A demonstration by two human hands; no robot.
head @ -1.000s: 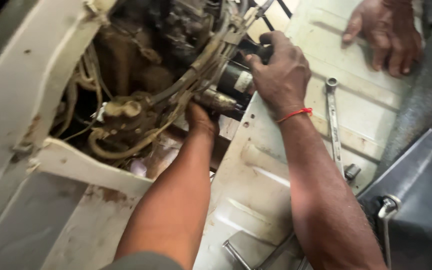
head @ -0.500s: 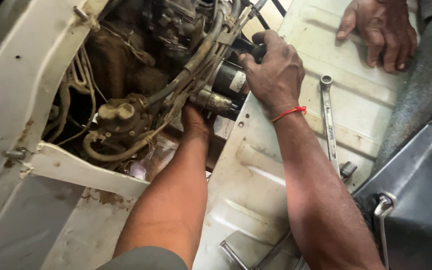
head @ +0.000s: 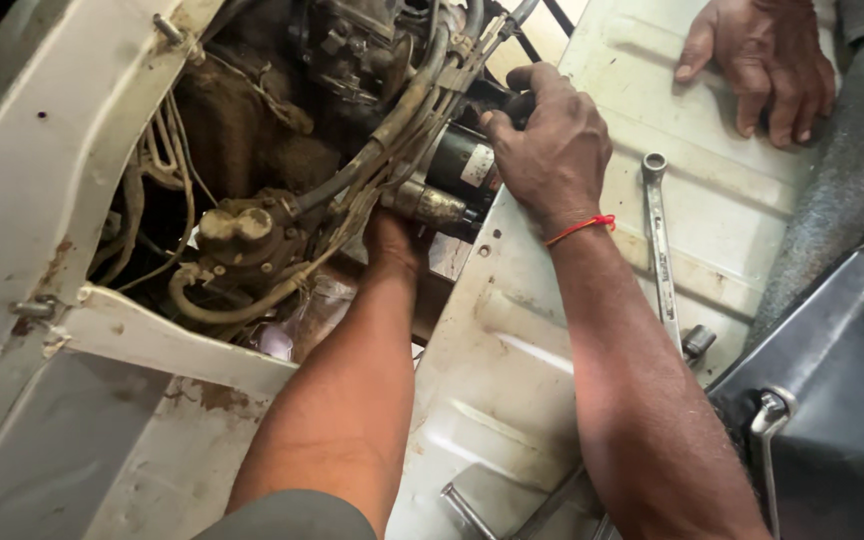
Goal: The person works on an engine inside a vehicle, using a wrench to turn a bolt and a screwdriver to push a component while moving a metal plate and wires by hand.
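The right hand [head: 552, 140] curls over the top of a black cylindrical motor [head: 462, 170], fingers wrapped round its far end and thumb on the near side, a closed grip that steadies the body from above. The left hand [head: 392, 240] goes in beneath the motor's metal nose; its fingers are hidden behind the part and the hoses, so I cannot tell whether they grip anything, though the placement suggests it props or feels at the underside while the other hand bears the weight.

The motor sits at the edge of the opening in the white panel [head: 512, 340], just below a bundle of hoses [head: 402, 110] that crosses in front of it, which is likely why both hands come at it from either side. A spanner [head: 660, 250] lies on the panel just right of the right forearm, within easy reach, a socket [head: 697, 343] near its lower end. Another person's hand [head: 762, 60] rests flat on the panel at the top right, well apart.
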